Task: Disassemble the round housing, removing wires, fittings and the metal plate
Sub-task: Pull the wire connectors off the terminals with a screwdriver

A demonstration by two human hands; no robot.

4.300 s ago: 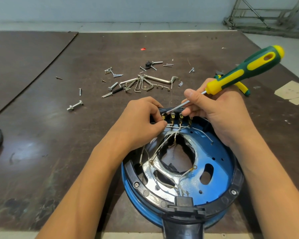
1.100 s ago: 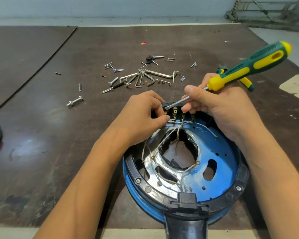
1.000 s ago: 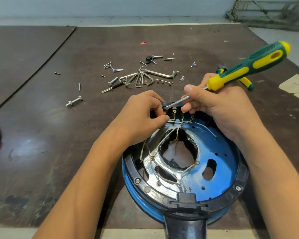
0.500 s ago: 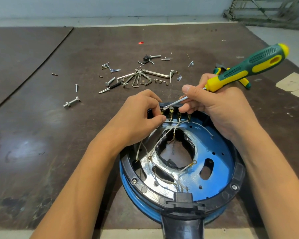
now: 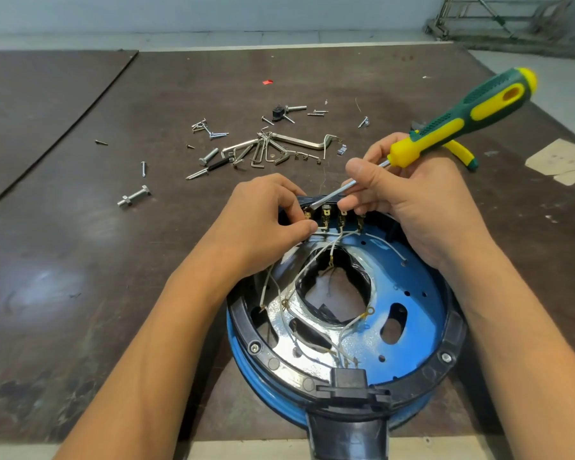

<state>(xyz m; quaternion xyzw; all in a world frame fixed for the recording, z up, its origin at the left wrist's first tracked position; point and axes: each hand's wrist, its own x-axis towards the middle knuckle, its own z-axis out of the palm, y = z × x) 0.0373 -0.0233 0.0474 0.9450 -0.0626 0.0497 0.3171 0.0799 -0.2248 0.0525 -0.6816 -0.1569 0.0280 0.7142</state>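
While the left hand (image 5: 256, 224) pinches a terminal (image 5: 308, 213) on the round housing (image 5: 419, 293) at the near edge of the bench (image 5: 80, 260), the right hand (image 5: 422, 207) grips a screwdriver (image 5: 458, 122).

A workshop: worn dark workbench (image 5: 80, 260) strewn with loose screws (image 5: 210, 131) and hex keys (image 5: 259, 151)

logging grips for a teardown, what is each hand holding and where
The right hand grips the screwdriver by its bare metal shaft, just below the yellow collar. The left hand pinches the leftmost brass connector on the terminal block.
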